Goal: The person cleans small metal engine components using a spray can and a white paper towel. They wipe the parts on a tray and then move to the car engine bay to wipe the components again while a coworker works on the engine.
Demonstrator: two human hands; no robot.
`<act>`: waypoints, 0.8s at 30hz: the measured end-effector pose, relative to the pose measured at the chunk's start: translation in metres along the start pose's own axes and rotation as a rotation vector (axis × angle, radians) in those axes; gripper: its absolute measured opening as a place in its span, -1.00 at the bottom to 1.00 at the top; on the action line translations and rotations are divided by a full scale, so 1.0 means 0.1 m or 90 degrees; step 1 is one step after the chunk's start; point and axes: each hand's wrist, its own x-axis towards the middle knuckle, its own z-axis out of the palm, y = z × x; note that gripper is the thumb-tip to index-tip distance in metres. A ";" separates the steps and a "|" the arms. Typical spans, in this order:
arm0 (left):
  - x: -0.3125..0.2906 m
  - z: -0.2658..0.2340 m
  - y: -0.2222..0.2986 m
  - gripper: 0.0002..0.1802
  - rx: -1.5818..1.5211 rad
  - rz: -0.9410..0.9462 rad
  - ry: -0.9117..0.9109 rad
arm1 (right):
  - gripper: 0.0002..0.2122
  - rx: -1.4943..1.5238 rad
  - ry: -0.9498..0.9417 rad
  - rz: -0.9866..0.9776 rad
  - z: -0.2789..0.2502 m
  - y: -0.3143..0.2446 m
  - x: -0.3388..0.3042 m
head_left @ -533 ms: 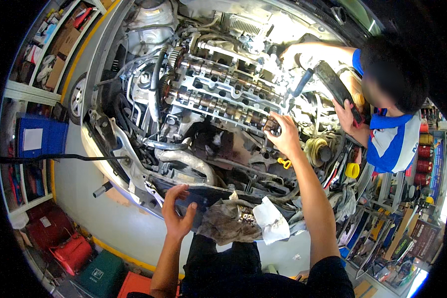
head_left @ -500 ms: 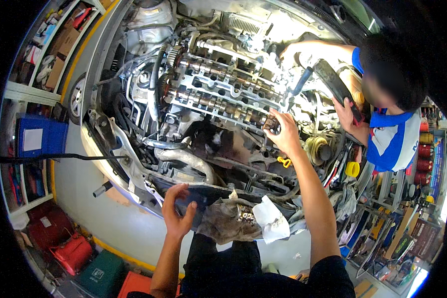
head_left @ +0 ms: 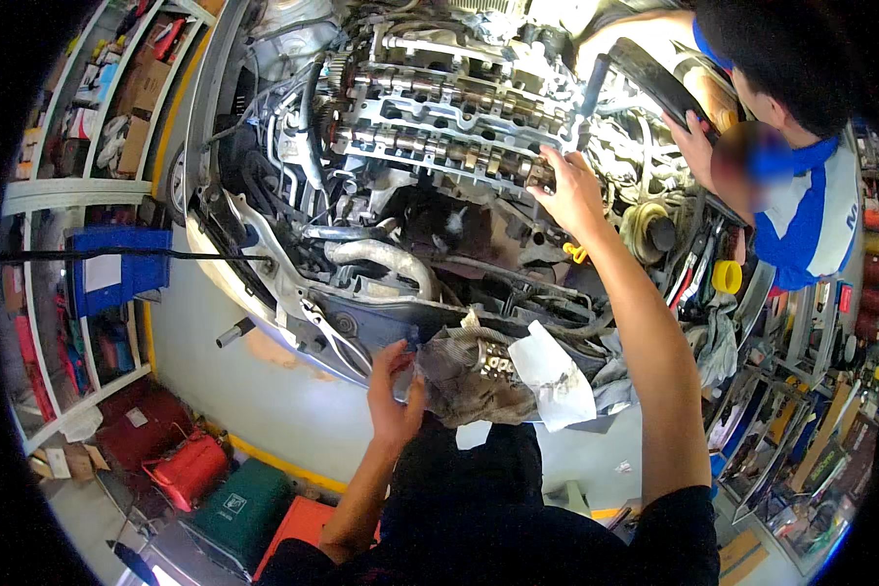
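The engine's open top (head_left: pixel 459 122) shows two camshafts lying in rows across the cylinder head. At the right end of the nearer camshaft (head_left: pixel 459 153), my right hand (head_left: pixel 574 198) pinches a small dark metal block that looks like a camshaft bearing cap (head_left: pixel 540 177). Whether it is seated is hidden by the fingers. My left hand (head_left: pixel 395 398) hovers by the front edge of the car with thumb and fingers apart and nothing visible in it. Beside it, a dirty grey cloth (head_left: pixel 459 389) carries several small shiny metal parts (head_left: pixel 497 361), with a white paper (head_left: pixel 555 381) to their right.
Across the right side a person in a blue and white shirt (head_left: pixel 801 215) leans in, holding a black work lamp (head_left: pixel 659 86). A yellow-handled dipstick (head_left: pixel 576 253) and a yellow cap (head_left: pixel 727 276) lie near my right forearm. Shelves (head_left: pixel 78 195) and a red bag (head_left: pixel 188 471) stand at the left.
The view has shifted, so the engine sits higher in it. My right hand stays at the camshaft end with the cap; my left hand has come closer to the grey cloth.
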 end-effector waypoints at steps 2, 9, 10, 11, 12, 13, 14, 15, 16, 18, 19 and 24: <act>-0.20 0.07 -0.02 -0.20 0.043 -0.003 -0.054 | -0.18 0.013 -0.025 0.048 -0.03 -0.02 -0.02; -0.43 0.53 -0.32 -0.14 0.185 0.112 -0.013 | -0.22 0.195 0.166 0.127 -0.47 -0.40 -0.91; -0.44 0.59 -0.36 -0.14 0.206 0.102 -0.010 | -0.28 0.225 0.186 0.125 -0.58 -0.50 -1.24; -0.47 0.64 -0.39 -0.14 0.215 0.122 0.004 | -0.35 0.257 0.204 0.122 -0.67 -0.60 -1.59; -0.45 0.68 -0.43 -0.15 0.221 0.147 0.021 | -0.38 0.262 0.188 0.158 -0.73 -0.71 -1.93; -0.44 0.72 -0.46 -0.15 0.227 0.171 0.037 | -0.40 0.267 0.171 0.193 -0.76 -0.79 -2.27; -0.44 0.74 -0.48 -0.20 0.222 0.178 0.061 | -0.41 0.234 0.138 0.196 -0.77 -0.83 -2.58; -0.45 0.76 -0.50 -0.23 0.221 0.164 0.066 | -0.42 0.200 0.108 0.199 -0.77 -0.84 -2.82; -0.45 0.77 -0.53 -0.25 0.223 0.153 0.074 | -0.43 0.222 0.091 0.227 -0.76 -0.89 -2.96; -0.40 0.76 -0.42 -0.29 0.273 0.206 0.109 | -0.43 0.264 0.057 0.289 -0.72 -0.98 -3.16; -0.38 0.76 -0.44 -0.28 0.244 0.184 0.097 | -0.44 0.277 0.059 0.293 -0.67 -0.94 -3.21; -0.31 0.67 -0.43 -0.28 0.181 0.106 0.093 | -0.48 0.339 0.063 0.297 -0.43 -0.78 -3.40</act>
